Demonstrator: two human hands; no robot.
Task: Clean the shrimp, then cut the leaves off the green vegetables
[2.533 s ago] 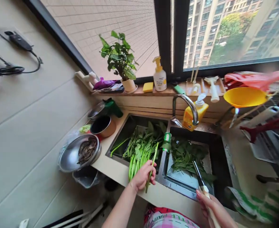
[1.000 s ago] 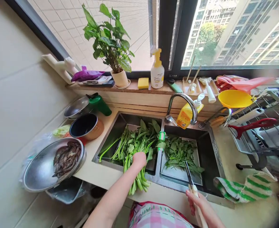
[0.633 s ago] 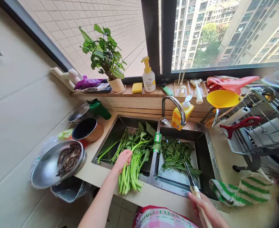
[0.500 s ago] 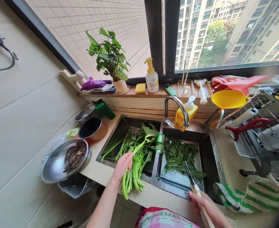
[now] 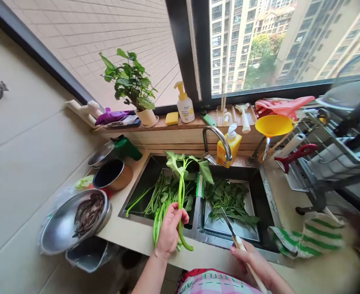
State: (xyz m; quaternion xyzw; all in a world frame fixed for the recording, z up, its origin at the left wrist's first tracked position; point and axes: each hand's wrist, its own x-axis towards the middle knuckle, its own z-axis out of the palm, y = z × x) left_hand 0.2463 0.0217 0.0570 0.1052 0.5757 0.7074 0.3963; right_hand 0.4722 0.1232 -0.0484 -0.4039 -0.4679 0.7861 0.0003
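Note:
My left hand [image 5: 171,228] is closed around a long green stalk of leafy greens [image 5: 181,190], raised upright in front of the left sink basin, leaves at the top. Behind and below it, a bundle of greens [image 5: 163,204] fills the left basin, stems hanging over the front edge. My right hand [image 5: 244,259] grips a narrow metal-bladed tool [image 5: 228,222] with a long pale handle; whether knife or scissors I cannot make out. Its tip points at cut greens [image 5: 229,200] in a metal tray [image 5: 250,232] inside the right basin.
A faucet [image 5: 218,130] arches over the sink's back, beside a yellow soap bottle [image 5: 230,147]. To the left stand a metal bowl [image 5: 57,228] with dark shrimp-like pieces [image 5: 89,214] and a pot [image 5: 123,175]. At right are a dish rack [image 5: 327,163] and a striped cloth [image 5: 317,237].
My left hand has moved right and lifted one stalk out from the bundle, holding it upright. The view has shifted slightly. My right hand keeps the tool near the tray.

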